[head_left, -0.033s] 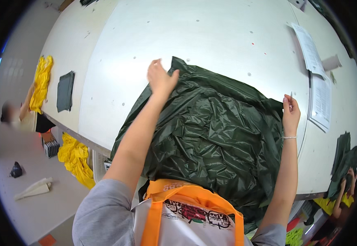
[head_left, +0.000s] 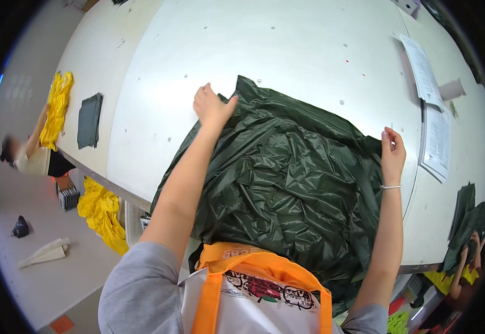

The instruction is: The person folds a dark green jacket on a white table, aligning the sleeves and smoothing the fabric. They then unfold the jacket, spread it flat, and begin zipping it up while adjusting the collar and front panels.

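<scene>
A large sheet of dark green, shiny, crumpled thin fabric (head_left: 292, 183) lies over the near part of the white table and hangs down in front of me. Beside its upper left corner is my left hand (head_left: 213, 108), open, fingers stretched away from the fabric and thumb close to its edge. At the upper right corner my right hand (head_left: 394, 155) has its fingers curled in toward the thumb. A small light thing seems to be between them, too small to name. A beaded bracelet (head_left: 390, 187) circles the right wrist.
Papers (head_left: 436, 139) and a white cylinder (head_left: 453, 89) lie at the table's right. Folded dark green fabric (head_left: 89, 121) rests at the left. A person (head_left: 33, 153) there handles yellow fabric (head_left: 57, 111); another person's hands (head_left: 470, 247) touch dark green fabric at far right.
My left hand has shifted slightly left and toward me, off the corner. My right hand has moved slightly left. The fabric is almost unchanged.
</scene>
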Available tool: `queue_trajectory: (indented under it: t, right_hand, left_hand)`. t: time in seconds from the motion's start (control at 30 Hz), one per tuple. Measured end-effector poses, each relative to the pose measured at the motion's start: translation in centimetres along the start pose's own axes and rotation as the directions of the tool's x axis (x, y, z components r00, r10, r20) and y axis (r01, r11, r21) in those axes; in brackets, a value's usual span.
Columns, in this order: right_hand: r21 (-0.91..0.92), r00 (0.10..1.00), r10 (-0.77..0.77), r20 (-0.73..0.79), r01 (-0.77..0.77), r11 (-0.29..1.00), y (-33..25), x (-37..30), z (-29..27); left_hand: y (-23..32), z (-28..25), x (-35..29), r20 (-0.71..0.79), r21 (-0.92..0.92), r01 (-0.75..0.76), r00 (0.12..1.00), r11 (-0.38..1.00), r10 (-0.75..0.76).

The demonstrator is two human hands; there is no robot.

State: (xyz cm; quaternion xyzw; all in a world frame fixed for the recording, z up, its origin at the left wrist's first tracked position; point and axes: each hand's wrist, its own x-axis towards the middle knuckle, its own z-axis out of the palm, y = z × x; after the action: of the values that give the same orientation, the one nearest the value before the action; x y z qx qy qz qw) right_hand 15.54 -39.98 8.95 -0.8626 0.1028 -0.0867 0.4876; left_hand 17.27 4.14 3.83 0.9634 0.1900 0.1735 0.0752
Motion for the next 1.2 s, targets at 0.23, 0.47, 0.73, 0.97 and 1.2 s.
queue_trajectory:
  t: [0.23,0.47,0.73,0.97,1.2]
  right_hand:
    - [-0.018,0.974,-0.198,0.109,0.201,0.98,-7.3,-1.6,8.9]
    - [0.135,0.81,-0.392,0.436,0.372,0.918,-16.3,-6.3,17.4]
    - [0.219,0.661,-0.5,0.559,0.464,0.858,-21.6,-6.2,21.1]
    - [0.187,0.666,-0.541,0.514,0.529,0.828,-21.7,-6.8,21.8]
    - [0.223,0.669,-0.431,0.606,0.378,0.899,-22.8,-5.7,19.7]
  left_hand:
    - [-4.0,1.1,-1.3,0.577,-0.665,0.527,0.812,0.53,-0.083]
    - [-0.2,-5.3,-4.3,0.505,-0.848,0.511,0.86,0.141,-0.076]
    - [-0.5,-9.2,-4.6,0.434,-0.9,0.436,0.899,-0.021,0.051]
    - [-0.7,-10.0,-4.6,0.365,-0.93,0.363,0.931,0.064,0.024]
    - [0.3,-10.8,-5.6,0.106,-0.95,0.09,0.994,0.3,0.038]
